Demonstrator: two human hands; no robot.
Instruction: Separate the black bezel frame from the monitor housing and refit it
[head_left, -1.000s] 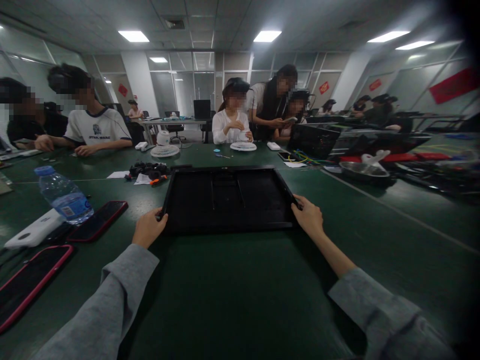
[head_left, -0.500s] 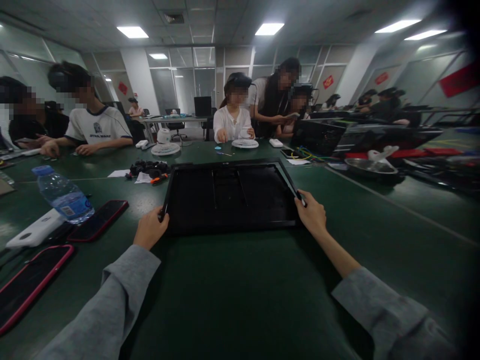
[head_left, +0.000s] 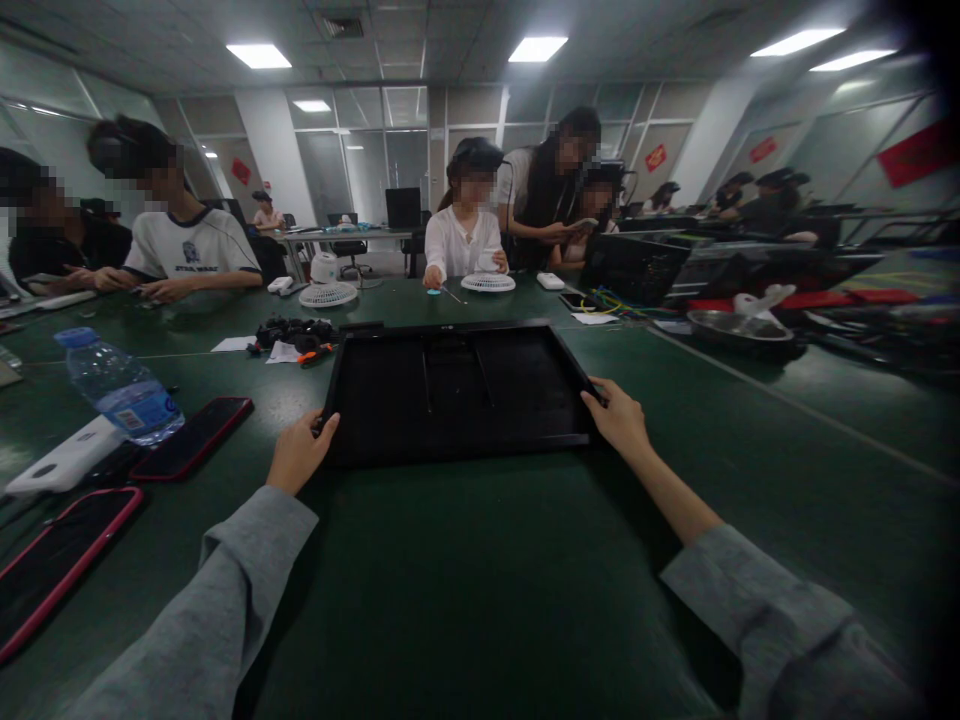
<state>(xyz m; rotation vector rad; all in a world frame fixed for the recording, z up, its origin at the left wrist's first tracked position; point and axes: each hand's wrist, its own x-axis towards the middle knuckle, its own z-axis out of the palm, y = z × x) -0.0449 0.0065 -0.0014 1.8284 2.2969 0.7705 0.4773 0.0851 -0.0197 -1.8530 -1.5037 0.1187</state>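
Observation:
A shallow black rectangular panel (head_left: pixel 382 400) with raised edges, like a tray or a housing, lies in front of me on the green table. My left hand (head_left: pixel 301 450) is closed on its left edge, the thumb along the near left corner. On the opposite edge, my right hand (head_left: pixel 619 415) grips near the right corner, thumb on top. The fingers under the rim are hidden on both sides. Two thin ridges run across the panel's dark inside.
On the left stand a water bottle (head_left: pixel 124 385), a white device (head_left: pixel 67 455) and two red-edged phones, one nearer (head_left: pixel 64 560). Beyond the panel lie black parts (head_left: pixel 292 335) and a white fan (head_left: pixel 487 284). A metal bowl (head_left: pixel 742 335) is at right. Several people sit across.
The panel's right edge has shifted slightly left with my right hand, and the pale strip along that edge no longer shows. Both hands keep their grip. The person opposite has moved a hand down.

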